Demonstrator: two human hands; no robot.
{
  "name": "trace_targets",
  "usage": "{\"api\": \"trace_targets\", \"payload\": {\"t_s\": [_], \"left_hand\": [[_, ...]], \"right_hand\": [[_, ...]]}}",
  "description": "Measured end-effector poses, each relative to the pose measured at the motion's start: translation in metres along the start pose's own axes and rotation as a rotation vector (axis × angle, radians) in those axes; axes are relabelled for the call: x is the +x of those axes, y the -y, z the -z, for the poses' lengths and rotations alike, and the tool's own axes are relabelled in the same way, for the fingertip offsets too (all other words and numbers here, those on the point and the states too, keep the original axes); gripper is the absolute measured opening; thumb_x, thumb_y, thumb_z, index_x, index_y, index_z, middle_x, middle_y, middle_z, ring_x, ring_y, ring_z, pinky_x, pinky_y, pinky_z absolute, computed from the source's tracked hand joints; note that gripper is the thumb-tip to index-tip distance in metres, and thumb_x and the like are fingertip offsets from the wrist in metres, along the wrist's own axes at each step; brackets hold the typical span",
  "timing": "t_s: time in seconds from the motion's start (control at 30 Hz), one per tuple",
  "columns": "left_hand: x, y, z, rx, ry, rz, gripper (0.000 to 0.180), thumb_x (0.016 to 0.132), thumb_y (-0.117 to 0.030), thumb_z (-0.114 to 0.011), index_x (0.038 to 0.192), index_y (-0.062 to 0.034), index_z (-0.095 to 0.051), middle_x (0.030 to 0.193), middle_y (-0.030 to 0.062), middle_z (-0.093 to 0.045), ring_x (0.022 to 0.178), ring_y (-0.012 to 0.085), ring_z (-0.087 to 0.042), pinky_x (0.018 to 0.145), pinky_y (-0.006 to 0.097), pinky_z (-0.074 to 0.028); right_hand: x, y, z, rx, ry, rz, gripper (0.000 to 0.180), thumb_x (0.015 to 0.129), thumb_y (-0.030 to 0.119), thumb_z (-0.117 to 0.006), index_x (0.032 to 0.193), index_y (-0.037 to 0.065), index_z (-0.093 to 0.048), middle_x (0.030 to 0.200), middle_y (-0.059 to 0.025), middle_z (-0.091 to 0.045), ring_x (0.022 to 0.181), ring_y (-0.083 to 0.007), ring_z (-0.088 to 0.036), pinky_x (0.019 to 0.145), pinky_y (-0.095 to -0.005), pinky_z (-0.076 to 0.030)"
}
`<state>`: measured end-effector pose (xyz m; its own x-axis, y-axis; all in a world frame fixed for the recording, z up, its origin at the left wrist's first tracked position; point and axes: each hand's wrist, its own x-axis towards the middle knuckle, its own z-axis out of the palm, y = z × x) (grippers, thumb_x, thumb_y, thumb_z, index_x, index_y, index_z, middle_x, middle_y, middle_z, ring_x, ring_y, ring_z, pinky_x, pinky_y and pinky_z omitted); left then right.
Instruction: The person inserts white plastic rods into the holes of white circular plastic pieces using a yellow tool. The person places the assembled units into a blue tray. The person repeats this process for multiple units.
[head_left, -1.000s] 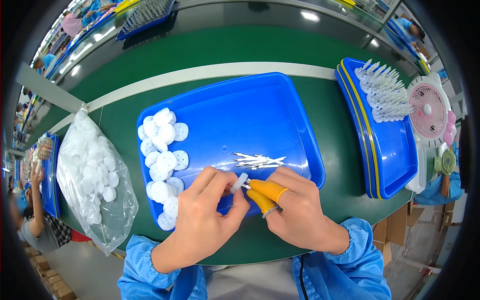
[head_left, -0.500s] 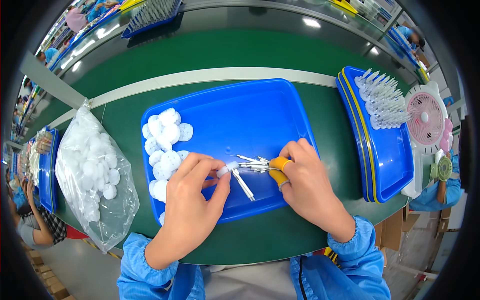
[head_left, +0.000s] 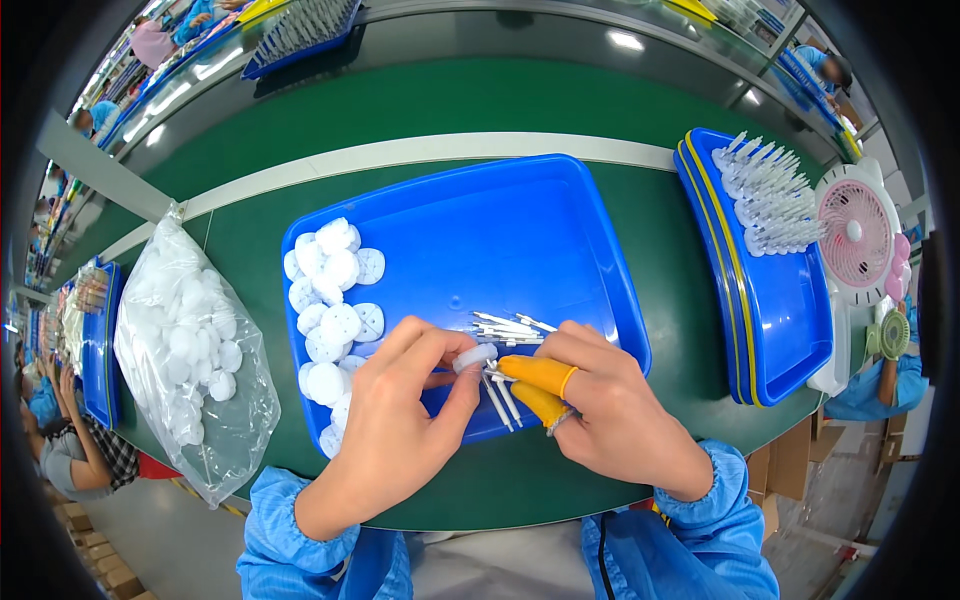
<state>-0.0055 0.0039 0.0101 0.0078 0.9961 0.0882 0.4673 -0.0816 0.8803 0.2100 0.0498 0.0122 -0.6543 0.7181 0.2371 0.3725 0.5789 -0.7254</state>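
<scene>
My left hand (head_left: 400,410) pinches a white round disc (head_left: 474,357) between thumb and fingers, over the near side of a blue tray (head_left: 465,230). Thin white pins (head_left: 503,402) stick out from the disc toward me. Yellow finger cots (head_left: 540,378) cover the thumb and forefinger of my right hand (head_left: 615,415). Those two fingertips close on a small white pin right at the disc's edge, its end mostly hidden. Just beyond them lies a loose heap of white pins (head_left: 505,327). Several white discs (head_left: 335,270) are piled along the tray's left side.
A clear plastic bag of white discs (head_left: 190,340) lies left of the tray. To the right, stacked blue trays (head_left: 795,345) hold discs with upright pins (head_left: 770,200). A pink and white fan (head_left: 855,230) stands beyond them. Other people sit at far left and right.
My right hand has drawn back from the pin heap toward me and brought a pin to the disc. My left hand has shifted slightly right and nearer with the disc.
</scene>
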Motion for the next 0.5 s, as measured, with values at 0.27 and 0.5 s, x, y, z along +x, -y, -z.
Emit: {"api": "trace_targets", "payload": {"t_s": [0.27, 0.5], "left_hand": [[-0.002, 0.001, -0.004, 0.004, -0.057, 0.055, 0.014, 0.090, 0.006, -0.078, 0.101, 0.0063, -0.069, 0.094, 0.0126, -0.074, 0.085, 0.0186, -0.077, 0.077, 0.034, -0.069], [-0.002, 0.005, -0.007, 0.041, -0.046, -0.028, 0.013, 0.089, 0.007, -0.077, 0.099, 0.0070, -0.069, 0.095, 0.0126, -0.072, 0.085, 0.0188, -0.077, 0.075, 0.034, -0.070]], "right_hand": [[0.001, -0.005, 0.006, -0.096, 0.092, -0.044, 0.035, 0.065, -0.009, -0.070, 0.100, -0.013, -0.073, 0.102, -0.0170, -0.061, 0.097, -0.0348, -0.058, 0.083, -0.0446, -0.049], [0.002, 0.000, -0.011, -0.064, 0.048, 0.009, 0.039, 0.065, -0.009, -0.071, 0.104, -0.012, -0.072, 0.100, -0.0179, -0.062, 0.094, -0.0361, -0.059, 0.082, -0.0468, -0.049]]}}
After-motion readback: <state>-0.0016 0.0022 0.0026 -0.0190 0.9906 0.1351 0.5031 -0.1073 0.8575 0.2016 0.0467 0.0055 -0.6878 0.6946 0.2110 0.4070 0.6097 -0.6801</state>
